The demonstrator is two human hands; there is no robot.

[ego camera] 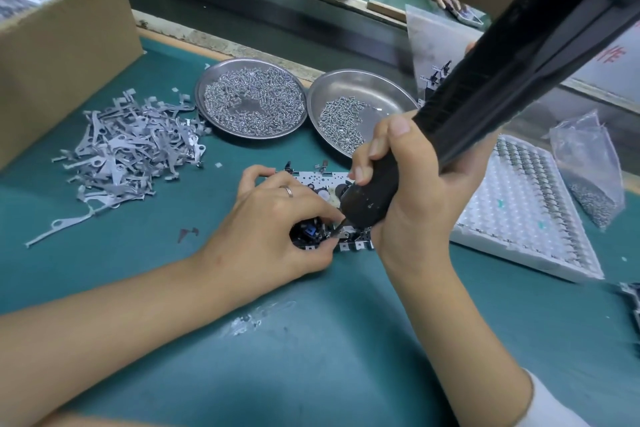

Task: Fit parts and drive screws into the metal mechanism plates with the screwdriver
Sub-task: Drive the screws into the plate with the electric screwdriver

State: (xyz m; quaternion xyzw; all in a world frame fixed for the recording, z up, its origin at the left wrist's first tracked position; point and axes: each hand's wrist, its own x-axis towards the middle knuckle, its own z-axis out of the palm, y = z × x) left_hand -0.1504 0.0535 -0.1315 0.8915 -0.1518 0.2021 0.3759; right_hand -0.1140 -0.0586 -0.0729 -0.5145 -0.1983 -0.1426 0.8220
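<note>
Right hand (408,191) grips the electric screwdriver (485,80), tip on the mechanism plate (322,180); left hand (273,218) pinches the plate.

Factory assembly bench: screw-filled steel dishes (360,87), stamped metal levers (131,146), conveyor belt (242,15) behind.

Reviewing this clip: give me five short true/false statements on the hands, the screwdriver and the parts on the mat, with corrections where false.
1. The right hand grips the screwdriver. True.
2. The screwdriver tip points into the right screw dish. False: it points down at the mechanism plate.
3. The left hand rests on the mechanism plate and pinches a small part at the screwdriver tip. True.
4. The left screw dish holds fewer screws than the right one. False: it holds more.
5. The pile of grey levers lies in the white tray. False: it lies on the green mat.
</note>
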